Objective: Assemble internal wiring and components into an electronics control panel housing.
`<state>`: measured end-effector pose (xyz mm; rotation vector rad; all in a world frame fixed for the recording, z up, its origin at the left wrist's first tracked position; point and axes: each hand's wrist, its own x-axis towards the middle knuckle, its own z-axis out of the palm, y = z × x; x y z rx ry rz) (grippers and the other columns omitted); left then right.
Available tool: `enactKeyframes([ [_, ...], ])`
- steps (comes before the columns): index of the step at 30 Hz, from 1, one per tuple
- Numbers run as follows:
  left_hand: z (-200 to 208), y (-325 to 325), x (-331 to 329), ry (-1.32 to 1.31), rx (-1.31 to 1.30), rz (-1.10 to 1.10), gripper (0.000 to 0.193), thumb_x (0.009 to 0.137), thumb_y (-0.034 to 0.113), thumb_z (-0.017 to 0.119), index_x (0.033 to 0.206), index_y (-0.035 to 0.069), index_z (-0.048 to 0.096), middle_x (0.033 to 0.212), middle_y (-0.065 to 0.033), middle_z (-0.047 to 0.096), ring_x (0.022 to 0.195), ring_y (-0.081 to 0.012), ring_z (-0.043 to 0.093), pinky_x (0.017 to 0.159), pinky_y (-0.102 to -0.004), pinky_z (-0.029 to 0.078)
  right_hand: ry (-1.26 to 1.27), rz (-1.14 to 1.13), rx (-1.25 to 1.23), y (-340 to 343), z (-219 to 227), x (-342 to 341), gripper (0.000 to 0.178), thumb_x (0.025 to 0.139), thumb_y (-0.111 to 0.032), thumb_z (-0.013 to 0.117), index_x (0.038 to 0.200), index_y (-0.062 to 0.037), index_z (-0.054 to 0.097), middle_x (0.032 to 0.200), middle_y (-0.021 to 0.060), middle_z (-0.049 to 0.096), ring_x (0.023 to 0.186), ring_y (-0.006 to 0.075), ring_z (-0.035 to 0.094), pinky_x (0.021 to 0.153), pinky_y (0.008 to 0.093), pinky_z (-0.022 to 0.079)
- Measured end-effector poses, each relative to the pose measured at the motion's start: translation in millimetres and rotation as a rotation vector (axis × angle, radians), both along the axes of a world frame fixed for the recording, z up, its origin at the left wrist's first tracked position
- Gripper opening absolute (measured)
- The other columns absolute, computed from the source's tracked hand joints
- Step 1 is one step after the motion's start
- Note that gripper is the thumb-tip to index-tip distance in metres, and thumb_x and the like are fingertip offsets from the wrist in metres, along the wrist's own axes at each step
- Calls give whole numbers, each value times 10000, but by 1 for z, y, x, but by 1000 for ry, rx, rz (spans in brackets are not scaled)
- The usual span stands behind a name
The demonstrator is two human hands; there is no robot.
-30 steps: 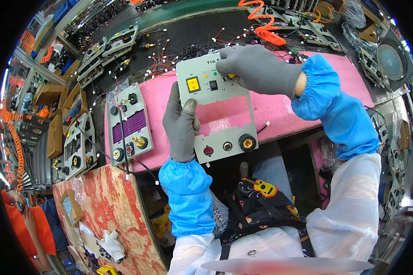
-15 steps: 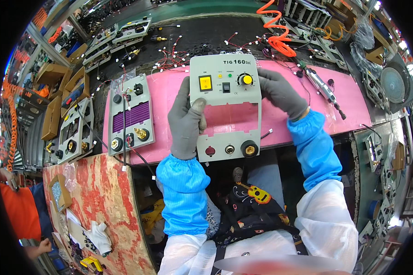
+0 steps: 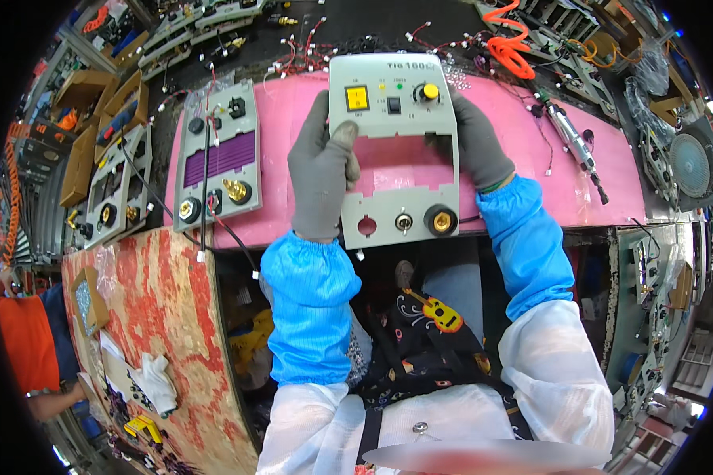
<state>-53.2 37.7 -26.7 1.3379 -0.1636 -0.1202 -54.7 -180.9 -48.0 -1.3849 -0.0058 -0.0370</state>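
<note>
A light grey welding-machine front panel (image 3: 404, 125) is held up over the front edge of the bench. It carries a yellow rocker switch (image 3: 357, 98), a small black switch, a knob (image 3: 429, 93) with a yellow cap, and round sockets below a wide rectangular opening. My left hand (image 3: 321, 174), in a grey glove, is closed on its left edge, thumb across the front. At the right edge is my gloved right hand (image 3: 481, 142), closed round it from behind. Its fingers are mostly hidden; dark fingertips show through the opening's upper corner.
Pink sheeting (image 3: 285, 119) covers the bench. Another panel (image 3: 217, 150) with purple louvres and loose leads lies left. A power screwdriver (image 3: 574, 142) lies right, near an orange coiled hose (image 3: 509, 49). A red-worn board (image 3: 154, 309) holds a white glove (image 3: 154, 381). Someone in orange stands far left.
The whole view has shifted upward. The panel now leans its top away a little. My right hand has slid from the upper right corner down along the right edge. My left grip is unchanged.
</note>
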Motion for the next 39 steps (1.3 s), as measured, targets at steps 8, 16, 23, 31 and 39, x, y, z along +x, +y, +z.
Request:
enactKeyframes([
  [8, -12, -1, 6, 31, -5, 68, 575, 904, 198, 592, 1388, -24, 376, 647, -22, 504, 474, -50, 436, 404, -213, 346, 51, 106, 185, -1, -5, 3, 423, 1028, -277, 264, 1172, 34, 512, 833, 112, 590, 703, 154, 568, 631, 270, 510],
  [16, -4, -9, 7, 25, 62, 64, 486, 927, 229, 553, 1358, 31, 446, 685, 16, 529, 480, -31, 399, 410, -189, 319, 48, 85, 178, -8, -1, 7, 438, 1017, -320, 300, 1140, 24, 542, 846, 108, 603, 709, 158, 570, 635, 271, 505],
  [23, -21, 0, 5, 62, 18, 67, 604, 907, 206, 591, 1429, 46, 334, 635, -9, 522, 484, -55, 473, 409, -215, 371, 161, -75, 43, 14, 10, -11, 475, 985, -438, 375, 1150, -39, 572, 808, 17, 608, 663, 87, 558, 598, 222, 477],
  [31, -24, -6, 3, 44, -122, 70, 610, 918, 138, 533, 1457, 50, 261, 736, -53, 567, 485, -88, 491, 422, -247, 416, 3, 102, 81, -14, -15, -4, 447, 1020, -334, 345, 1333, -34, 450, 1128, 34, 595, 881, 62, 570, 715, 190, 458],
  [39, -20, -3, 5, 58, -170, -13, 603, 928, 90, 491, 1466, 48, 221, 906, -79, 591, 476, -78, 485, 405, -228, 413, 134, -29, 119, -22, -28, 9, 423, 1021, -310, 352, 1323, -33, 457, 915, -3, 537, 773, 78, 484, 688, 189, 408],
])
